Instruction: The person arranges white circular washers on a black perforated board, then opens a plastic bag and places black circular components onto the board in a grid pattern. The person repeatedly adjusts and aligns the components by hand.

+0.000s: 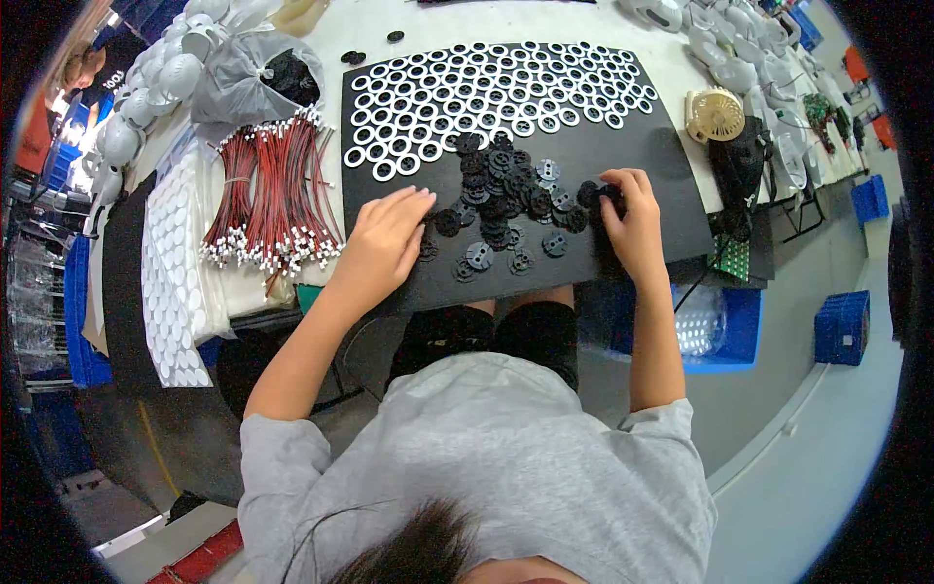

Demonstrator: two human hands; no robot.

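Observation:
A loose heap of round black plastic discs [501,180] with slots and holes lies in the middle of a black board [662,185]. My left hand [387,237] rests at the heap's left side, fingers stretched out and close together, with a few discs by its fingertips. On the other side my right hand [634,222] has its thumb and fingers curled round a black disc [610,193], partly hidden by them. Other discs lie just left of that hand. Behind the heap, rows of white rings with black centres [477,88] cover the board's far part.
Bundles of red and black wires [268,190] with white connectors lie left, beside sheets of white round stickers [175,273]. A grey plastic bag [238,92] holds black parts. At right are a beige fan [715,115] and white housings [730,63]; a blue bin [735,331] stands below.

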